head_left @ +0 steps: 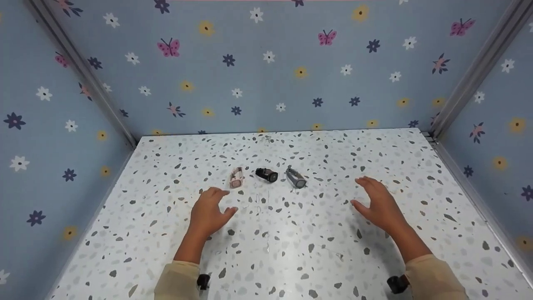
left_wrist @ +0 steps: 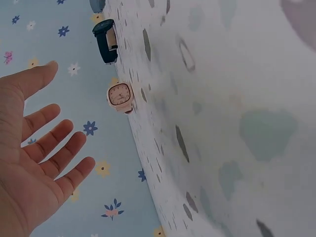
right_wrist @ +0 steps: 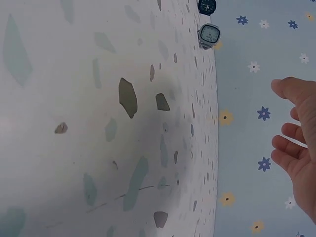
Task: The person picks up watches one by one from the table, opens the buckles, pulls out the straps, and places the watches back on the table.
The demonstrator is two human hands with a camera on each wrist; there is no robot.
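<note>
Three wristwatches stand in a row on the speckled white table in the head view: a pink watch at left, a black watch in the middle and a grey watch at right. My left hand hovers just in front of the pink watch, fingers apart and holding nothing. Off to the right of the grey watch, my right hand is also spread and holds nothing. The left wrist view shows the pink watch's squarish dial; the right wrist view shows the grey watch's face.
The speckled table top is bounded by a flowered blue back wall and matching side panels. Grey metal posts stand at the back corners. Dark straps show at both sleeves.
</note>
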